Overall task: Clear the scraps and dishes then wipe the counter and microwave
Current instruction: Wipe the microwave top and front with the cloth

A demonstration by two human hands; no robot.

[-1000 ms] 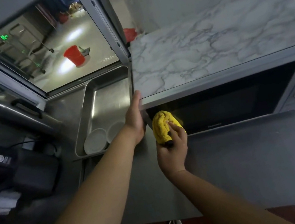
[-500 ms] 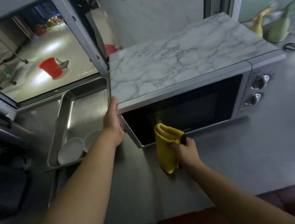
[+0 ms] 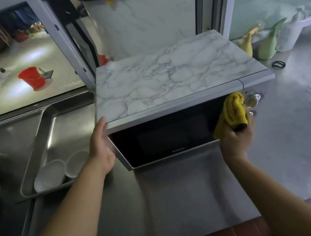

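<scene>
The right hand (image 3: 235, 141) grips the bunched yellow cloth (image 3: 232, 112) at the right edge of the marble-topped silver microwave's (image 3: 163, 74) door; the left hand (image 3: 101, 146), fingers straight, steadies its left corner. Wiping further right may turn the round silver knobs (image 3: 255, 98).

The yellow cloth (image 3: 232, 112) has been swept across the microwave (image 3: 174, 135) door, from its lower left corner over to the right edge, and is now pressed beside the control knobs (image 3: 254, 99), carried there by the right hand (image 3: 235, 139).
</scene>
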